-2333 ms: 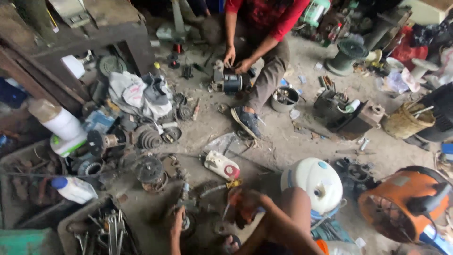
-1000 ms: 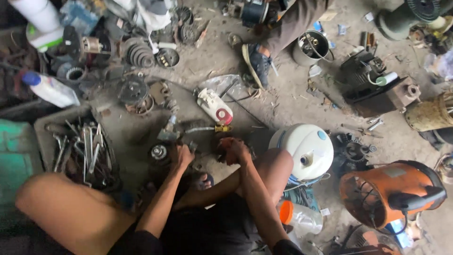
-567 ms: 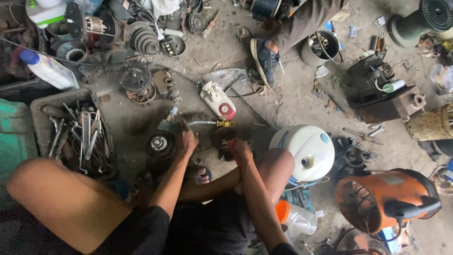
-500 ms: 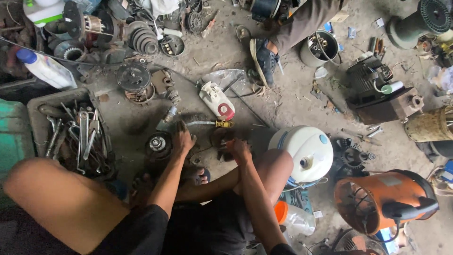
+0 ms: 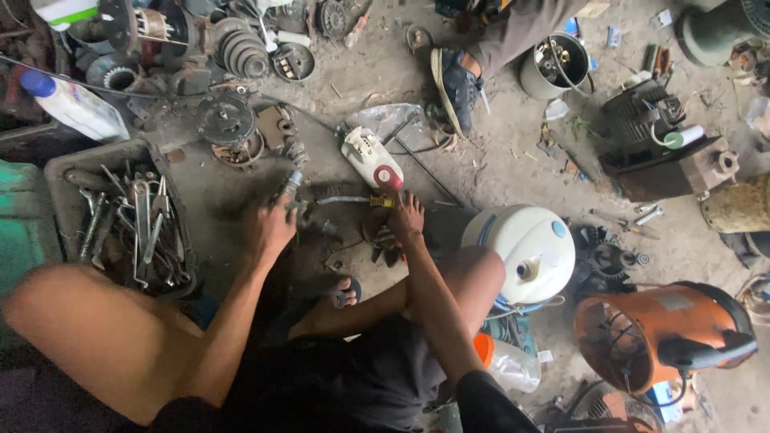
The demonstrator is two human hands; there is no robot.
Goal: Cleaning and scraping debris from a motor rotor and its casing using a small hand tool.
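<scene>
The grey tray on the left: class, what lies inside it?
Inside the grey tray lies a heap of wrenches and pliers, crossed over one another. The tray's floor and any tools beneath the heap are hidden.

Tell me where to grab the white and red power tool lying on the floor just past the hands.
Probably best by the white body of the power tool, coming from above: it lies flat and diagonal on the floor, top side exposed. Its red end sits close to the right hand, so the far white half looks freer.
</scene>
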